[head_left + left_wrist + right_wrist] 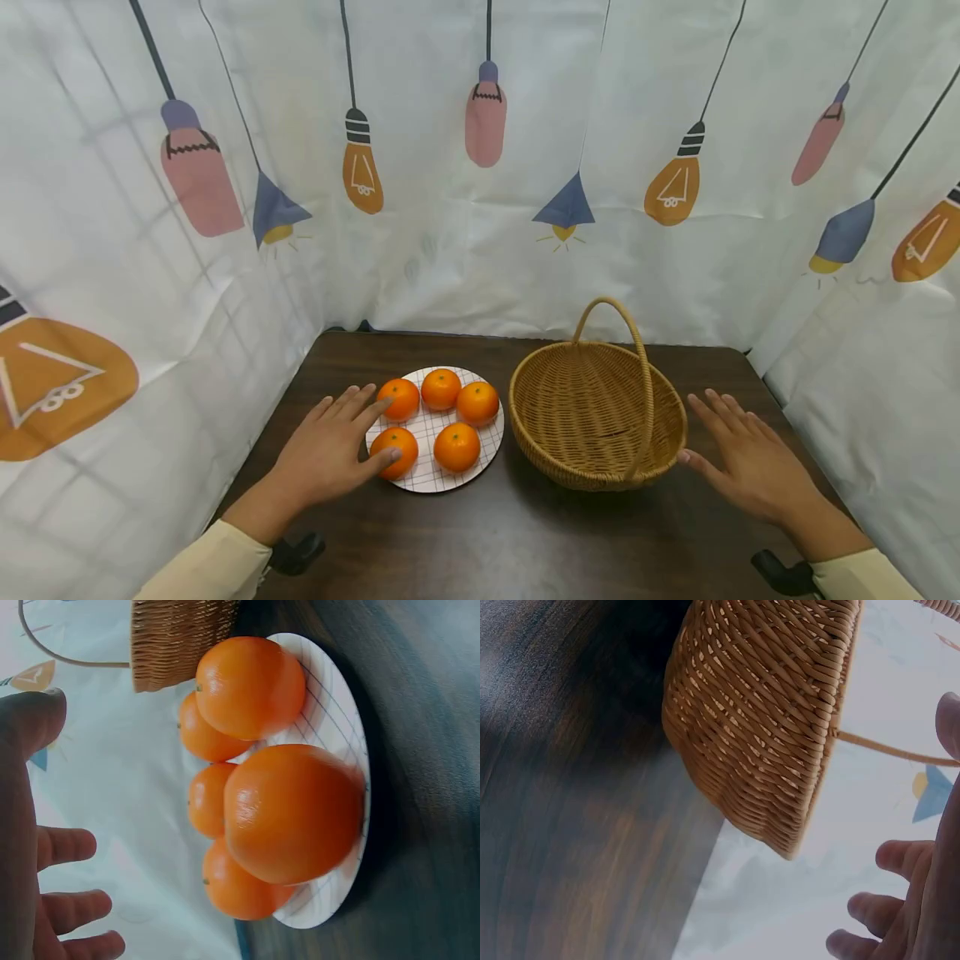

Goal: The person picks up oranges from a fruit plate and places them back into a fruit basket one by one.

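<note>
My left hand hovers at the left side of a round white plate with a grid pattern, fingers spread and holding nothing. Several oranges lie on the plate, among them a front-left orange that my left thumb overlaps in the head view, and a front-right orange. In the left wrist view a large orange appears close, with the left fingers off to one side. Right of the plate stands a wicker basket with a tall handle, its inside bare. Beside its right rim my right hand is spread, thumb tip near the basket.
Everything stands on a dark wooden table. A white curtain printed with hanging lamps closes off the back and both sides. Dark straps with camera mounts sit at both wrists, by the cream sleeves.
</note>
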A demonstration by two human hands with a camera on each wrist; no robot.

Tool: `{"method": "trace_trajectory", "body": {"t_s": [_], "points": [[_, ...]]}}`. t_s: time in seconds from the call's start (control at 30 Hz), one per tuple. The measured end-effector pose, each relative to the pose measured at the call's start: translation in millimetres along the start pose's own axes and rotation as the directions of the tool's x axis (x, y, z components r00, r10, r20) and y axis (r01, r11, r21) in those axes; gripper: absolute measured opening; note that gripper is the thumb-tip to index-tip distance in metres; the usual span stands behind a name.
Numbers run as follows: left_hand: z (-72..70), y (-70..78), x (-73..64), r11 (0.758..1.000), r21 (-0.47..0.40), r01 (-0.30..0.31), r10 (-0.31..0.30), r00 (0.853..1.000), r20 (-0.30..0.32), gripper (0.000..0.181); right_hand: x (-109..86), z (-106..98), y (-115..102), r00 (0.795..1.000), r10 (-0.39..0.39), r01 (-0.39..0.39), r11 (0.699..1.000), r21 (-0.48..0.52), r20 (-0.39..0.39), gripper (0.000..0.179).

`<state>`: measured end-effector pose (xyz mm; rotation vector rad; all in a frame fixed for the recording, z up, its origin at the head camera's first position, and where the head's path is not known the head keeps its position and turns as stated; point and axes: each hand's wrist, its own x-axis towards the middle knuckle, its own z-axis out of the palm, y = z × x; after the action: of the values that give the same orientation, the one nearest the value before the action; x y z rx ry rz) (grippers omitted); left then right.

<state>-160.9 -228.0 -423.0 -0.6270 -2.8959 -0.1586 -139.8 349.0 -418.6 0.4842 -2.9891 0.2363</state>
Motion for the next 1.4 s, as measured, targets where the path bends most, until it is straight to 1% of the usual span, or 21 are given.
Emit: {"method": "trace_trajectory", "body": {"t_s": [0.2, 0.33, 0.5, 0.73, 0.93, 1.03, 1.2, 1.4], "points": [[11.5, -5.3, -1.5, 1.0, 0.003, 0.009, -0.009, 1.0, -0.013, 0.081, 2.5, 4, 2, 1.0, 0.001, -0.001, 1.0, 0.005, 0.013, 0.082], [15.0, -7.7, -3.1, 1.0, -0.005, 0.02, -0.02, 0.999, -0.025, 0.078, 5.4, 6, 2, 1.0, 0.003, -0.004, 1.0, 0.008, 0.019, 0.081], [20.0, -9.8, -4.6, 0.999, -0.021, 0.033, -0.033, 0.999, -0.032, 0.075, 8.5, 10, 2, 1.0, 0.012, -0.012, 1.0, 0.018, 0.001, 0.079], [31.6, -11.9, -4.6, 0.997, -0.057, 0.06, -0.06, 0.998, 0.001, 0.077, 12.2, 15, 3, 0.997, 0.077, -0.077, 0.996, 0.037, 0.006, 0.077], [40.6, -12.2, -4.4, 0.992, -0.099, 0.074, -0.074, 0.997, 0.008, 0.077, 16.5, 21, 5, 0.992, 0.126, -0.126, 0.99, 0.058, -0.001, 0.073], [43.6, -12.1, -4.5, 0.986, -0.138, 0.094, -0.091, 0.995, 0.029, 0.077, 17.7, 24, 6, 0.988, 0.157, -0.157, 0.985, 0.074, 0.007, 0.07], [47.3, -12.1, -4.4, 0.968, -0.208, 0.143, -0.129, 0.988, 0.08, 0.076, 19.2, 28, 6, 0.981, 0.191, -0.192, 0.975, 0.116, 0.017, 0.065], [51.1, -11.3, -4.0, 0.959, -0.229, 0.168, -0.148, 0.984, 0.102, 0.077, 20.3, 29, 5, 0.975, 0.221, -0.223, 0.958, 0.179, 0.034, 0.062]]}}
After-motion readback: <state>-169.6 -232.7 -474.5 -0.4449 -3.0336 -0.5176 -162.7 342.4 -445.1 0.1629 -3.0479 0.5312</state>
